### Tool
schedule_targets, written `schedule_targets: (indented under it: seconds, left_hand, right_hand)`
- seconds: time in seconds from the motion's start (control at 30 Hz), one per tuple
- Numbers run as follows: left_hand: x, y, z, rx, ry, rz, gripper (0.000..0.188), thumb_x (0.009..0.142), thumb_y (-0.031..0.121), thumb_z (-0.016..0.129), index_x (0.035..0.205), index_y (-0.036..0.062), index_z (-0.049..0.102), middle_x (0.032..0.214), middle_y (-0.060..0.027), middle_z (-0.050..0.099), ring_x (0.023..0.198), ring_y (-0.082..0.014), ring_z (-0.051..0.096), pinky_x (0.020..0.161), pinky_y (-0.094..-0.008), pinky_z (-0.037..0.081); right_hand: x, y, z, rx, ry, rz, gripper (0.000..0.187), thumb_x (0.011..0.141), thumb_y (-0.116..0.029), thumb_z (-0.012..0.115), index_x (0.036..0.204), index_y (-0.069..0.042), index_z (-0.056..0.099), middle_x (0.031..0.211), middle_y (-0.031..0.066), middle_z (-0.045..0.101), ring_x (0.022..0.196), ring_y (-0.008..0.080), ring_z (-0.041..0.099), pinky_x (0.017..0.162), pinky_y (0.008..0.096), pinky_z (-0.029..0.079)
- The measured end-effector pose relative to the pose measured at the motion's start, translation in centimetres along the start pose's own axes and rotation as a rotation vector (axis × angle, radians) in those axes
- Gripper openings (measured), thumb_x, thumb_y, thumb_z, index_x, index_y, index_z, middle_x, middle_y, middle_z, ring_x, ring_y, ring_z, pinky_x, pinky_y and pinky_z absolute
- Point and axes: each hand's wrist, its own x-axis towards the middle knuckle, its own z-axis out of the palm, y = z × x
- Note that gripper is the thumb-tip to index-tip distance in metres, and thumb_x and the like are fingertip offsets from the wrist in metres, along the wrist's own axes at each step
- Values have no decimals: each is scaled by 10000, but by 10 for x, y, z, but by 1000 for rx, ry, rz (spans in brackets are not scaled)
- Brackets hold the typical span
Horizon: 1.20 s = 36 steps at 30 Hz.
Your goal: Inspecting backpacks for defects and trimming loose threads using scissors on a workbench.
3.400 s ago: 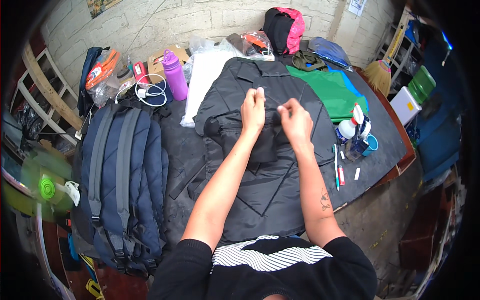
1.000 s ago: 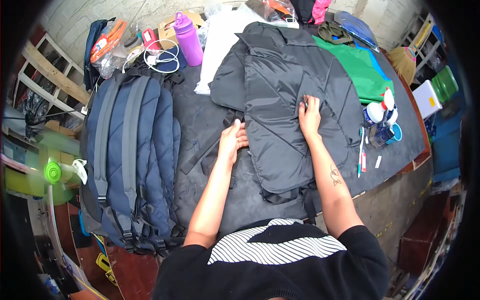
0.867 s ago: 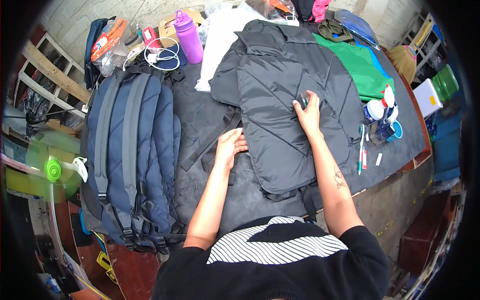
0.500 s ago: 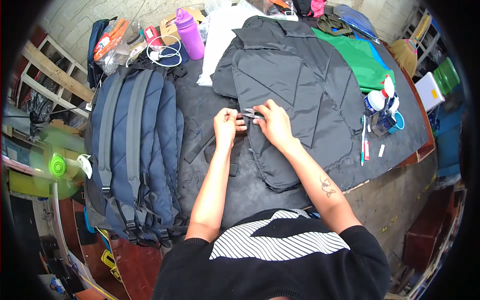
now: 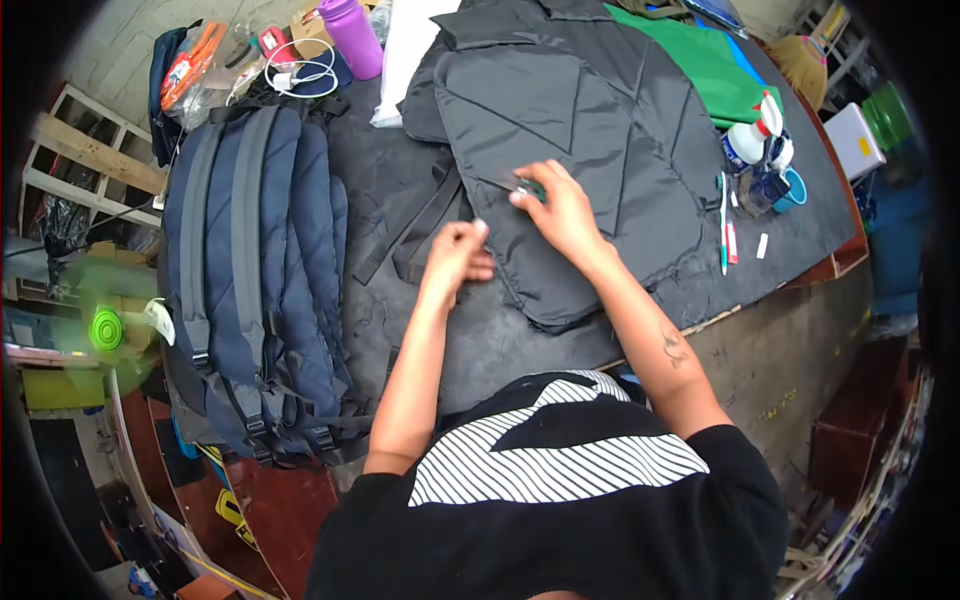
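Observation:
A black quilted fabric panel (image 5: 520, 110), perhaps several layers, lies flat in the middle of the dark table. My right hand (image 5: 565, 215) is over the panel, closed around small thread snips (image 5: 530, 187) with greenish handles; their blades are blurred by motion. Beside the panel's left edge is my left hand (image 5: 458, 262), its fingers curled and thumb raised close to the fabric border. Whatever its fingertips pinch is too small to make out. Black straps (image 5: 405, 240) stick out from under the panel, just beyond my left hand.
Navy backpacks (image 5: 225, 250) with grey straps lie stacked at left, near a spinning green fan (image 5: 106, 328). Behind stand a purple bottle (image 5: 352, 38) and a white cable (image 5: 300, 70). At right are a spray bottle (image 5: 750, 135), blue cup (image 5: 790, 190), toothbrush (image 5: 723, 225) and green fabric (image 5: 690, 65).
The snips have moved away from my left fingers, over the panel. My left hand has drawn lower along the panel's edge. The whole view has shifted slightly.

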Motion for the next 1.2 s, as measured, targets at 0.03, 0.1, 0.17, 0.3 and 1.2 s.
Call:
schedule_targets:
  seconds: [0.03, 0.1, 0.17, 0.3, 1.2]
  left_hand:
    - [-12, -6, -1, 65, -121, -49, 289, 900, 284, 599, 968, 9, 547, 791, -95, 618, 637, -159, 622, 567, -260, 536]
    - [-26, -26, -2, 70, -250, -64, 225, 876, 243, 638, 863, 25, 585, 720, -59, 617, 616, -125, 623, 548, -222, 517]
    - [-33, -39, -3, 26, -262, -71, 220, 888, 230, 621, 858, 13, 601, 697, -55, 626, 613, -118, 633, 541, -202, 509]
    - [-47, -37, -1, -41, -203, -86, 252, 911, 244, 590, 875, -3, 616, 769, -94, 662, 633, -116, 646, 537, -187, 503]
    - [-49, -31, 9, 469, 587, 735, 221, 801, 47, 632, 1001, 38, 538, 1017, -71, 509, 879, -162, 508, 747, -278, 419]
  right_hand:
    - [-11, 0, -10, 54, -78, 24, 317, 774, -139, 685, 1053, -22, 590, 926, 136, 585, 831, 296, 610, 737, 363, 483]
    - [-40, 0, -22, 87, -109, 50, 335, 772, -135, 687, 1068, -20, 581, 922, 140, 589, 830, 285, 608, 733, 355, 479]
    - [-65, -9, -34, 138, -207, 152, 362, 757, -130, 702, 1076, -27, 567, 916, 131, 600, 850, 277, 601, 721, 348, 471]
    - [-100, -13, -45, -92, -245, 30, 322, 734, -146, 717, 1011, -40, 590, 876, 98, 572, 812, 294, 585, 698, 369, 468]
    - [-129, 77, -126, 191, 637, 516, 264, 839, -180, 662, 1007, -32, 521, 827, -27, 481, 743, 58, 403, 670, 196, 366]
